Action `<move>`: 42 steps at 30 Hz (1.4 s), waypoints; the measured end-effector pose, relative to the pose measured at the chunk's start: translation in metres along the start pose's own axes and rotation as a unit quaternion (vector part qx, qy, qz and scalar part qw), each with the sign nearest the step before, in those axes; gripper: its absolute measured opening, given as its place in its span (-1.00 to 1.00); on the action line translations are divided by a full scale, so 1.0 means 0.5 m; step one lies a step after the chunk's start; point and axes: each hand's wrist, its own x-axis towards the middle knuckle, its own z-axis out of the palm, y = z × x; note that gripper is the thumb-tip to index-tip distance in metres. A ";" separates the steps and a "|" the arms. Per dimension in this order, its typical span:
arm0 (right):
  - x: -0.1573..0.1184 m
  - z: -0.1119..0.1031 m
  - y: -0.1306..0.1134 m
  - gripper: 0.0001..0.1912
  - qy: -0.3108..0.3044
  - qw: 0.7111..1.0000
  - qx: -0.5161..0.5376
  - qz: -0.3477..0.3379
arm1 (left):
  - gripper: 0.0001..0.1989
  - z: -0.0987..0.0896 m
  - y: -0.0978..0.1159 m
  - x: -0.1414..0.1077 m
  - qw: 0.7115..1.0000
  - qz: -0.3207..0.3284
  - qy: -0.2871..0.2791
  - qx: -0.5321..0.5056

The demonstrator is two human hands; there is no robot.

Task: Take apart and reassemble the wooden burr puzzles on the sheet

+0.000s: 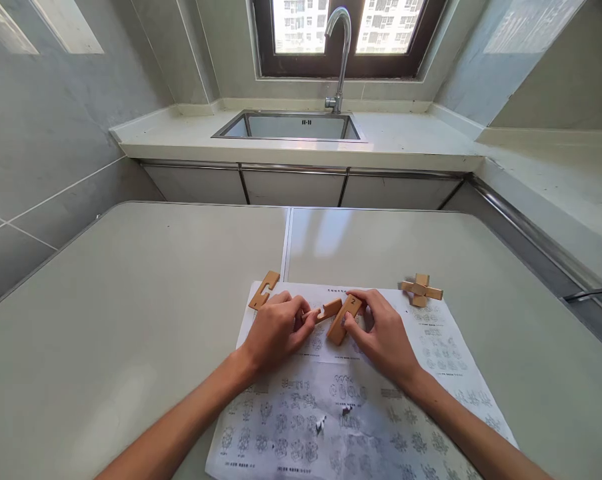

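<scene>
Between thumb and fingers, my right hand [385,333] holds a wooden block marked 2 [345,320], tilted over the paper. My left hand [281,327] is closed, its thumb and fingertips pinching the left end of a notched wooden piece [329,309] that lies just left of the marked block. Another notched wooden piece [264,291] rests at the sheet's upper left corner, just beyond my left hand. An assembled wooden cross [421,290] sits at the upper right edge of the printed sheet [351,433], which is creased and torn in two small spots.
The sheet lies on a pale table [131,300] with a seam running down its middle. Behind the table are a counter [405,143] with a metal sink [291,125], a curved faucet [345,53] and a window. Tiled walls stand at both sides.
</scene>
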 end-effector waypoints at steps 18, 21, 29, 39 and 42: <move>-0.003 0.005 0.004 -0.71 -0.046 0.994 0.049 -0.084 | -0.76 -0.001 0.002 -0.003 0.985 0.157 -0.034 0.070; -0.003 0.002 0.002 -0.68 -0.071 0.988 0.092 -0.103 | -0.55 -0.004 0.002 -0.003 0.978 0.187 -0.067 0.063; -0.007 -0.002 0.002 -0.64 -0.097 0.982 0.120 -0.113 | -0.57 -0.013 -0.006 0.002 0.975 0.191 -0.075 0.089; -0.004 -0.001 -0.001 -0.64 -0.086 0.983 0.104 -0.123 | -0.62 -0.020 -0.029 0.006 0.980 0.165 -0.062 0.095; -0.004 0.000 0.000 -0.63 -0.088 0.983 0.107 -0.121 | -0.60 -0.033 -0.043 0.011 0.978 0.159 -0.056 0.124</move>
